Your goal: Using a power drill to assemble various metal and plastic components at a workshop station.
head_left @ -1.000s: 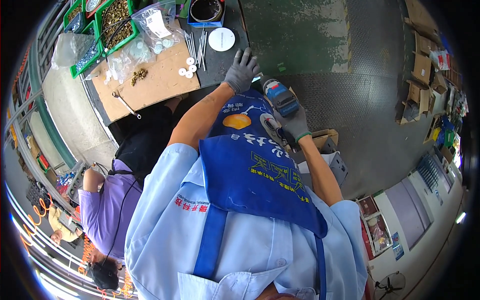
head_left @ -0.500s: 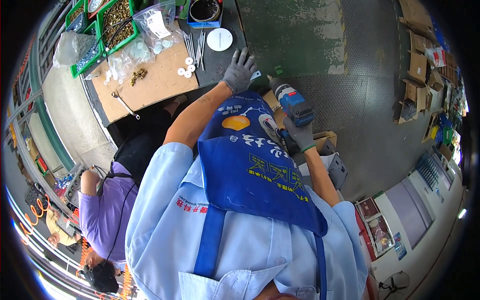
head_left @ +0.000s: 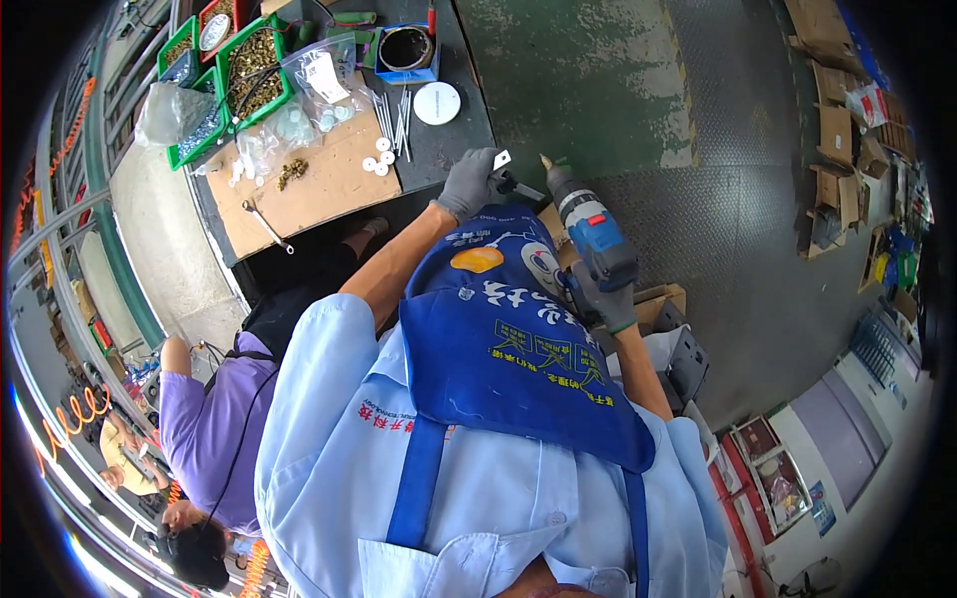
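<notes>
My left hand (head_left: 468, 185), in a grey glove, is closed at the near right corner of the dark-topped table. It grips a metal bracket (head_left: 502, 159) whose pale end, with a small hole, sticks out past the fingers; the hand hides part of the piece. My gloved right hand (head_left: 610, 305) is wrapped round the handle of a blue and black cordless drill (head_left: 598, 235). The drill has a brass-coloured cone-shaped bit, which points away from me and stands a little right of the bracket, apart from it.
On the table (head_left: 461, 135) lie a cardboard sheet (head_left: 324, 204), a wrench (head_left: 267, 226), white washers (head_left: 377, 159), metal rods (head_left: 403, 125) and a round white lid (head_left: 437, 103). Green bins (head_left: 284, 95) of small parts stand behind. A person in purple (head_left: 224, 429) is at my left. Cartons (head_left: 658, 299) stand at right.
My left hand, spread on the table corner before, has closed on the metal bracket and moved slightly nearer me. The drill has shifted a little right and nearer, still in my right hand.
</notes>
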A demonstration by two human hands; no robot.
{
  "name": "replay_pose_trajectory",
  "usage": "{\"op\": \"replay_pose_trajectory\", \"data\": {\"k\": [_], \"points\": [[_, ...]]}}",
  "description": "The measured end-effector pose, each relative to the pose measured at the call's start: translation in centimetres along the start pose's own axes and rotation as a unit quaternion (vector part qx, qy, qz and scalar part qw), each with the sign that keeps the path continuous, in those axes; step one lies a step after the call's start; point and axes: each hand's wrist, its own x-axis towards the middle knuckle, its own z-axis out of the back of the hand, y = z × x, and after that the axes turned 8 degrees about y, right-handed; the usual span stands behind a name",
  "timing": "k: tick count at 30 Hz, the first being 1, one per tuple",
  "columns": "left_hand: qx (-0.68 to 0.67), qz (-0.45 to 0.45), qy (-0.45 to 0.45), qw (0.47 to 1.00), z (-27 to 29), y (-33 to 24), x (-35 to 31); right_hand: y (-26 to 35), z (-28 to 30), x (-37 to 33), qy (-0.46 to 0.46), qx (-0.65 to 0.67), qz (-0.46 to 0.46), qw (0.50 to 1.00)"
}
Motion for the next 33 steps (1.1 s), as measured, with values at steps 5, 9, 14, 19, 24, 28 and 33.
{"op": "replay_pose_trajectory", "data": {"k": [5, 9, 14, 19, 24, 28, 33], "points": [[-0.254, 0.095, -0.087, 0.959, 2.6, -0.5, 1.2, 0.7, 1.0, -0.6, 0.009, 0.042, -0.028, 0.999], [-0.378, 0.204, -0.033, 0.902, 7.4, -3.5, 4.6, 0.8, 1.8, -0.8, -0.036, 0.018, 0.042, 0.998], [-0.577, 0.317, 0.1, 0.746, 4.2, 0.2, 6.3, 0.9, 2.2, -0.3, -0.022, 0.117, -0.027, 0.993], [-0.741, 0.206, 0.198, 0.608, 0.5, -4.2, 2.8, 1.0, 1.9, -0.2, -0.042, 0.076, -0.026, 0.996], [-0.754, 0.235, 0.183, 0.585, 0.2, -6.5, 2.7, 0.3, 0.5, -0.8, -0.068, -0.147, 0.112, 0.98], [-0.699, 0.276, 0.142, 0.644, 0.8, -7.3, 2.8, -0.8, -0.3, -0.8, -0.085, -0.137, 0.121, 0.979], [-0.653, 0.266, 0.155, 0.692, 0.8, -7.8, 3.3, 0.7, -0.3, -0.9, -0.061, -0.01, 0.084, 0.995]]}}
